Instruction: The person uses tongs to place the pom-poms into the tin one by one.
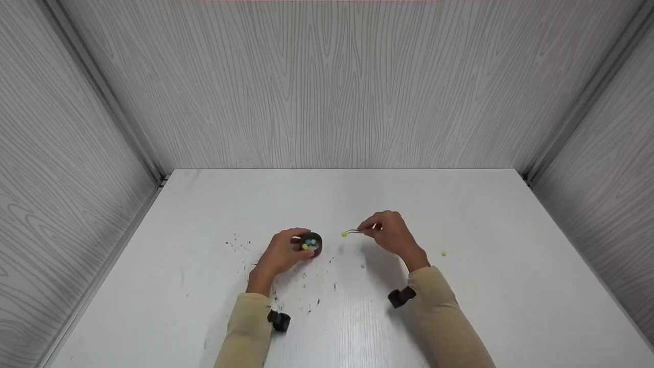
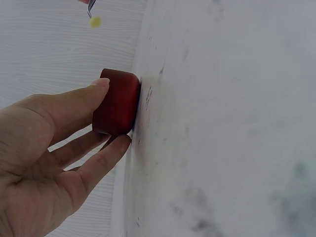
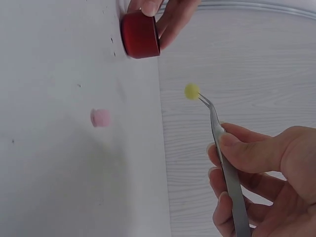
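My left hand [image 1: 280,253] grips a small dark red cup [image 2: 117,101] that stands on the white table. Seen from the head, the cup holds several small coloured balls, yellow, blue and pale ones. In my right hand [image 1: 392,232] is a pair of bent-tip metal tweezers [image 3: 226,163], pinched between thumb and fingers. A yellow ball [image 3: 191,91] sits at the tweezers' tips, above the table and to the right of the cup, apart from it. Below my right hand lies a pink ball [image 3: 100,118] on the table.
Another yellow ball [image 1: 444,253] lies on the table [image 1: 511,306] right of my right hand. Dark specks and smudges mark the tabletop around the left hand. Grey wood-grain panels [image 1: 337,87] rise at the back and both sides.
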{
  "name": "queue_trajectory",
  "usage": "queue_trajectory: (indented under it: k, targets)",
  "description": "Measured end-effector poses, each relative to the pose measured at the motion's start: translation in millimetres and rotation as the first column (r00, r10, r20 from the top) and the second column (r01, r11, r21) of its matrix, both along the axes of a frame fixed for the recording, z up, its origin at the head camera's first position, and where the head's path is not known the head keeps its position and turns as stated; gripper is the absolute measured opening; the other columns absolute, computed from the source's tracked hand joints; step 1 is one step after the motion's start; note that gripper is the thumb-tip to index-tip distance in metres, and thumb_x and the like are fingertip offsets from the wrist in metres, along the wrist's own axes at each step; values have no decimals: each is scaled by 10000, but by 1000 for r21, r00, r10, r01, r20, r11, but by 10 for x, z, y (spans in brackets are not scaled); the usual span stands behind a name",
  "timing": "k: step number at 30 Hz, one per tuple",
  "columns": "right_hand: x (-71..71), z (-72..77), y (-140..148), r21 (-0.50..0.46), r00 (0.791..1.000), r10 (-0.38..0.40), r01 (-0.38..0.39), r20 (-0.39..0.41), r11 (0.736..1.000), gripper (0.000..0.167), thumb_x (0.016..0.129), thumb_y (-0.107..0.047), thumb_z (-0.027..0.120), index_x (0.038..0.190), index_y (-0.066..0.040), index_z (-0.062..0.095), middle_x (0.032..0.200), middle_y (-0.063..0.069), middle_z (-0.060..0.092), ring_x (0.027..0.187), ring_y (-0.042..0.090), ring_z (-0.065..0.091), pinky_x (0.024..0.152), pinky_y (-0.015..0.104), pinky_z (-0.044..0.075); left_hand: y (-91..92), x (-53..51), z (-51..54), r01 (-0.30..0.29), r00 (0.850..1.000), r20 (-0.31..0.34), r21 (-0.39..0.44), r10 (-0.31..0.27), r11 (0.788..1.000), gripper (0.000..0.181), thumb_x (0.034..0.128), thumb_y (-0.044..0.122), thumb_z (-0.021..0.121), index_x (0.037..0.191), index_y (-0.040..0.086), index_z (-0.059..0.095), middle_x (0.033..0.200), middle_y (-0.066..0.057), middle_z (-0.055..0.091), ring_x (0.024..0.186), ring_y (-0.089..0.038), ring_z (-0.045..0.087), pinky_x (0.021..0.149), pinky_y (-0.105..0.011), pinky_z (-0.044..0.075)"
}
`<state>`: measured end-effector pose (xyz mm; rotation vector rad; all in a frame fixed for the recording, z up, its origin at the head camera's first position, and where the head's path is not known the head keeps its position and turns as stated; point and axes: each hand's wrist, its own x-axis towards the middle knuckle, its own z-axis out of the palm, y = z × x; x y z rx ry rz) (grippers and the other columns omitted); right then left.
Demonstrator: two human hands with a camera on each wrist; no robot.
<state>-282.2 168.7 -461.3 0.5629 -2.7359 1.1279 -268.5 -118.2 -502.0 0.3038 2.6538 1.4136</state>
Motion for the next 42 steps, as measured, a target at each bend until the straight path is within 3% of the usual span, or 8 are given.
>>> queue_trajectory:
  k: [28, 42]
  targets:
    - [-34, -87, -552, 12, 999, 42, -42, 3, 999, 159, 904, 38, 737, 967, -66, 840, 948, 91, 793, 834, 193, 685, 740, 345, 575, 0, -3, 18, -3, 1000, -7, -3, 3, 1000, 512, 917, 112, 784, 1403, 90, 625, 1427, -175, 621, 1293, -380, 636, 1100, -526, 507]
    - [-37, -158, -614, 44, 999, 48, -48, 7, 998, 160, 912, 31, 731, 978, -68, 838, 941, 89, 790, 844, 193, 698, 760, 370, 597, 8, 1, 17, 0, 1000, -7, 8, 0, 1000, 515, 916, 92, 781, 1403, 58, 618, 1430, -194, 613, 1283, -385, 642, 1088, -509, 522]
